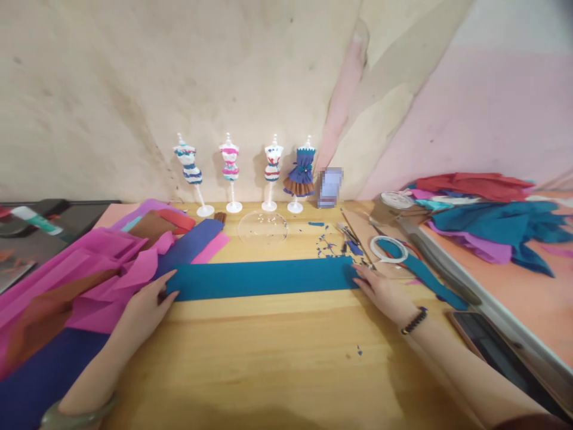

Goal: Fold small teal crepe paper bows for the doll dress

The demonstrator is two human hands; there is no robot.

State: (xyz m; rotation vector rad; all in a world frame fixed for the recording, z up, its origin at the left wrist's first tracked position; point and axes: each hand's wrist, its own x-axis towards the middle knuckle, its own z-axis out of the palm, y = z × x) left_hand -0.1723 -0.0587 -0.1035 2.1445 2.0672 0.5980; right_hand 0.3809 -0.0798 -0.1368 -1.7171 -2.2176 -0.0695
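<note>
The left hand point(145, 304) is placed at the left end of the teal strip point(264, 279), thumb and forefinger parted on its surface. The right hand point(380, 292) is placed at the opposite end, fingertips touching it. Whether either end is pinched or only pressed down cannot be told. The strip is laid out straight between both hands, across the wooden table point(268, 346), its long edges nearly parallel and smooth.

Open room for movement is found on the near side of the strip, between the forearms, where wood grain is exposed and interrupted only by small blue scraps point(359, 351). On the left, movement is restricted by heaped pink sheets point(111, 257), which are reached by the left hand and forearm. Just beyond the strip's right end, clippings point(326, 248) are scattered and small snips point(348, 234) are laid.

Farther right, a white ring-shaped roll point(373, 248) is noted, and a dark phone point(496, 346) is lying beside the right forearm. The right side is bounded by the pale rim of a peach-floored tray point(537, 310), in which crumpled teal cloth point(505, 224) is piled.

Beyond the strip, a clear round dish point(239, 230) is set down. Near the wall, four small dress forms point(272, 164) are stood upright in a row, the rightmost clothed in a blue and brown dress point(301, 173).
</note>
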